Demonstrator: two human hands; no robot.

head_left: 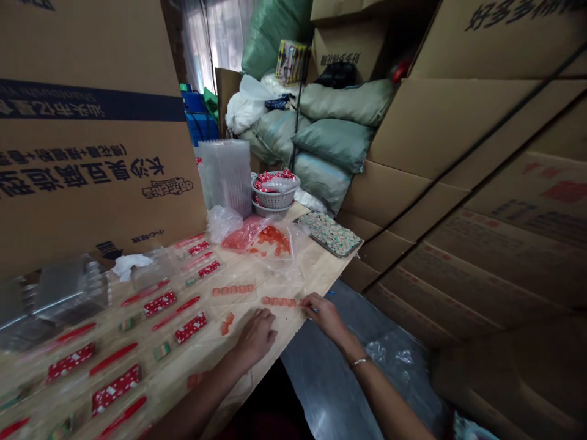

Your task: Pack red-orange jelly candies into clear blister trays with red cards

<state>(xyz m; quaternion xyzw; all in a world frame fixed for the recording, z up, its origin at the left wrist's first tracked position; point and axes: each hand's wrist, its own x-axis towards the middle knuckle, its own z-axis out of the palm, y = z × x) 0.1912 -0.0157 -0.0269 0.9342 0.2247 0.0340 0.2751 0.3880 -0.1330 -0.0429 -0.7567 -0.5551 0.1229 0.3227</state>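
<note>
Lying in a line on the wooden surface (pixel 323 263), a row of orange cubes (pixel 284 302) is ending at the right grip (pixel 321 313), which is looking nearly closed; whether it is pinching a piece, I cannot tell. The left grip (pixel 257 333) is showing half-curled, its contents hidden, beside loose orange pieces (pixel 224 329)

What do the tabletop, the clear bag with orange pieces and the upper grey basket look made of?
Tabletop: probably plywood, matte, from its pale woody colour.
Bag: likely thin plastic film, glossy, from its wrinkles and see-through look.
Basket: likely moulded plastic, from its regular slots; finish unclear.
</note>
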